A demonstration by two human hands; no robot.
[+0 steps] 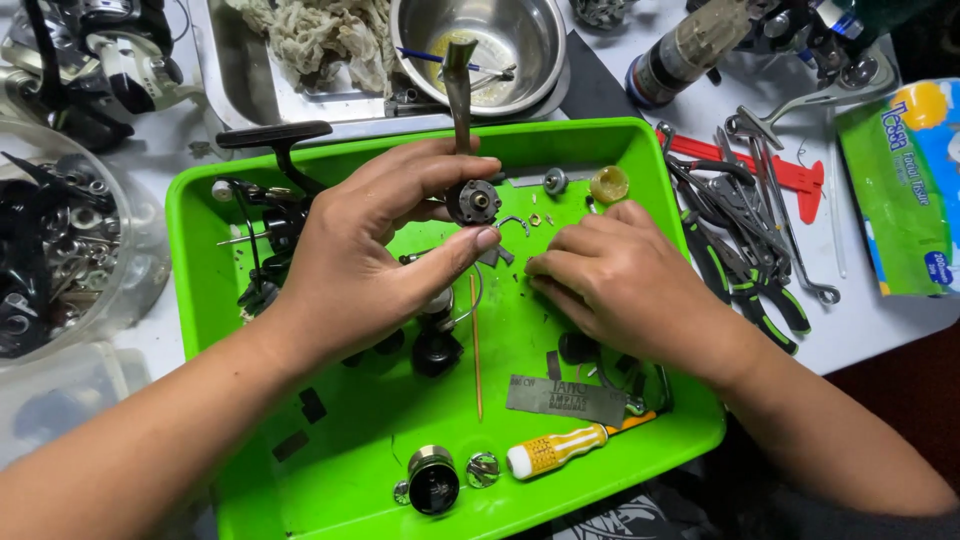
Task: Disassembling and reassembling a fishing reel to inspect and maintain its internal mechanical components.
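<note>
Over the green tray [300, 470], the left hand [370, 250] pinches a dark round reel part [473, 201] between thumb and fingertips, its metal stem pointing up toward the steel bowl [530, 60] beyond the tray. The right hand [620, 275] lies just right of that part, fingers curled down onto the tray floor (whether they grip anything, I cannot tell). A yellow-handled screwdriver [556, 449] rests near the tray's front edge.
</note>
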